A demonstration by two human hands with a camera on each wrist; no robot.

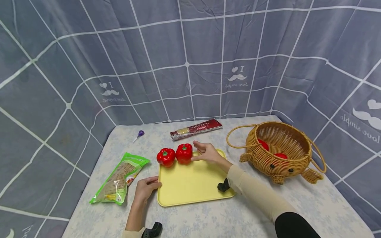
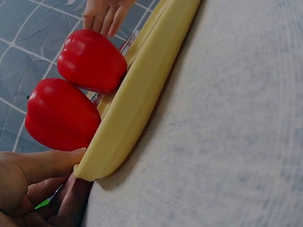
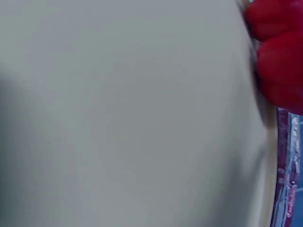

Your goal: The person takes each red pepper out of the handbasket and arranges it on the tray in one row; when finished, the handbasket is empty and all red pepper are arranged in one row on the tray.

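Observation:
A yellow tray (image 1: 193, 185) lies on the table. My left hand (image 1: 146, 188) pinches its left rim, with the thumb on top in the left wrist view. Two red bell peppers stand side by side at the tray's far left corner: the left pepper (image 1: 166, 157) by the corner, the right pepper (image 1: 184, 153) just inside the far edge. Over the tray's far side, my right hand (image 1: 206, 153) is beside the right pepper, thumb tip close to it; whether they touch I cannot tell. Its fingers (image 2: 110, 20) look fairly straight in the left wrist view. The right wrist view shows no fingers.
On the right stands a wicker basket (image 1: 276, 167) with red items inside and looped handles. A green-edged bag (image 1: 119, 180) lies left of the tray. Behind are a dark red packet (image 1: 196, 129) and a purple lollipop (image 1: 140, 133). A grey curtain (image 1: 166, 66) encloses the table.

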